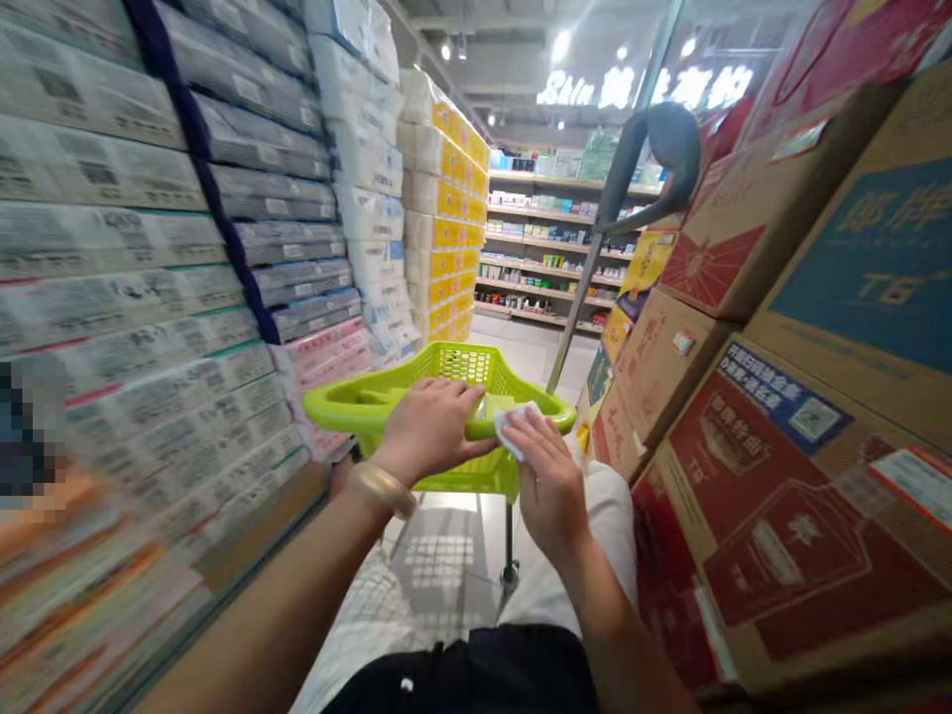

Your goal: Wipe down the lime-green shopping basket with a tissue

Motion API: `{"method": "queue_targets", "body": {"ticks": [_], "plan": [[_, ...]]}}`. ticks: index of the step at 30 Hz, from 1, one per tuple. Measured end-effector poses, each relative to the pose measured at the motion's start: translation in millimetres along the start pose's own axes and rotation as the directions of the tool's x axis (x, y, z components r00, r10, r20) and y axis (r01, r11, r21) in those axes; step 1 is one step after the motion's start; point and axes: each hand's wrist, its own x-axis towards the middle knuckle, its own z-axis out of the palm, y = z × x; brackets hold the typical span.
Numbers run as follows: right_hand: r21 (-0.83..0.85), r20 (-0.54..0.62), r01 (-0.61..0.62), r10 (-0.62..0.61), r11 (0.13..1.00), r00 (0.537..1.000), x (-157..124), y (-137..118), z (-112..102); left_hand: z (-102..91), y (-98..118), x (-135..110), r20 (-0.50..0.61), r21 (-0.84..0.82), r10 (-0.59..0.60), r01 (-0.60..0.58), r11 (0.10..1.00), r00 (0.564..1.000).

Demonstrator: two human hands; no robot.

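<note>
A lime green shopping basket (446, 367) on a wheeled stand is right in front of me in a narrow store aisle. My left hand (427, 426), with a gold bracelet on the wrist, is curled over the basket's near rim. My right hand (546, 476) rests at the rim just to the right, its fingers pinching a small white paper (513, 424). A grey pull handle (654, 149) rises from the basket's far right side.
Stacked packs of paper goods (171, 248) wall the left side. Red and brown cardboard boxes (780, 416) are piled on the right. Shelves of goods (542, 248) stand across the aisle's far end. Pale floor (521, 342) lies beyond the basket.
</note>
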Motion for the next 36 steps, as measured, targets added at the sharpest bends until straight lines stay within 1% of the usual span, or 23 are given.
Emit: {"method": "queue_targets", "body": {"ticks": [2,4,6,7,8,9,10,12,13,14,15,17,19,21,23,25,27,29,33,34,36], "plan": [[0.0,-0.044,-0.031,0.031,1.0,0.999,-2.3,11.5,-2.7,0.1,-1.0,-1.1,0.002,-0.005,0.007,-0.007,1.0,1.0],[-0.014,-0.111,-0.088,0.086,0.996,0.99,-3.5,23.5,-6.8,0.1,-1.6,-1.8,0.005,-0.009,0.01,-0.01,1.0,1.0],[-0.043,-0.226,-0.195,0.18,0.98,0.957,-3.5,32.6,-11.4,0.0,-1.5,-1.8,0.008,-0.014,0.01,-0.01,1.0,1.0],[-0.054,-0.267,-0.238,0.216,0.97,0.939,-3.1,34.5,-12.8,-0.1,-1.3,-1.6,0.01,-0.015,0.007,-0.007,1.0,1.0],[-0.065,-0.284,-0.258,0.23,0.964,0.931,-2.7,34.0,-13.2,-0.3,-0.9,-1.3,0.012,-0.015,0.004,-0.004,1.0,1.0],[-0.07,-0.277,-0.249,0.221,0.966,0.935,-2.3,31.1,-12.3,-0.4,-0.4,-1.0,0.012,-0.014,0.001,-0.001,1.0,1.0],[-0.066,-0.241,-0.215,0.194,0.974,0.951,-2.0,26.4,-10.4,-0.6,-0.1,-0.7,0.011,-0.014,0.0,0.0,1.0,1.0],[-0.034,-0.124,-0.109,0.104,0.993,0.987,-1.9,15.3,-4.9,-1.0,0.2,-0.5,0.007,-0.016,0.001,-0.001,1.0,1.0],[-0.012,-0.073,-0.062,0.061,0.998,0.995,-2.0,11.0,-2.6,-1.2,0.0,-0.6,0.006,-0.018,0.003,-0.003,1.0,1.0],[0.005,-0.046,-0.031,0.031,1.0,0.998,-2.2,8.6,-1.3,-1.4,-0.5,-1.0,0.005,-0.02,0.006,-0.006,1.0,1.0],[0.012,-0.046,-0.025,0.026,1.0,0.999,-2.2,8.4,-1.4,-1.6,-1.3,-1.4,0.005,-0.024,0.011,-0.011,1.0,1.0],[0.0,-0.109,-0.082,0.081,0.997,0.991,-1.6,13.3,-5.3,-2.2,-3.3,-2.5,0.006,-0.032,0.025,-0.024,0.999,1.0],[-0.025,-0.187,-0.165,0.157,0.986,0.97,0.2,19.0,-11.0,-3.0,-5.3,-3.6,0.006,-0.037,0.039,-0.039,0.999,0.999],[-0.048,-0.208,-0.203,0.189,0.978,0.96,3.2,18.3,-14.3,-3.9,-6.6,-4.5,0.001,-0.039,0.052,-0.052,0.998,0.999],[-0.052,-0.142,-0.158,0.149,0.986,0.979,6.4,9.5,-13.2,-4.7,-7.4,-5.4,-0.003,-0.046,0.068,-0.068,0.997,0.998],[-0.028,-0.029,-0.072,0.071,0.997,0.997,9.2,-2.2,-9.7,-5.4,-8.2,-6.9,-0.01,-0.06,0.079,-0.079,0.995,0.997],[-0.009,0.042,-0.008,0.009,1.0,0.999,11.0,-9.0,-8.0,-6.2,-9.5,-8.8,-0.017,-0.078,0.081,-0.082,0.994,0.997],[-0.03,0.034,-0.029,0.03,0.999,0.999,11.9,-8.0,-10.2,-7.5,-11.5,-11.0,-0.019,-0.093,0.076,-0.078,0.993,0.997],[-0.071,-0.055,-0.17,0.167,0.983,0.984,13.2,-0.9,-18.7,-11.7,-16.5,-13.8,-0.002,-0.108,0.055,-0.055,0.993,0.998],[-0.062,-0.051,-0.173,0.17,0.983,0.984,13.7,-2.2,-19.8,-12.8,-17.8,-14.2,0.003,-0.113,0.052,-0.052,0.992,0.999],[-0.029,0.005,-0.13,0.13,0.991,0.992,14.9,-8.4,-20.4,-14.3,-20.4,-14.6,0.01,-0.132,0.055,-0.053,0.99,0.998]]}}
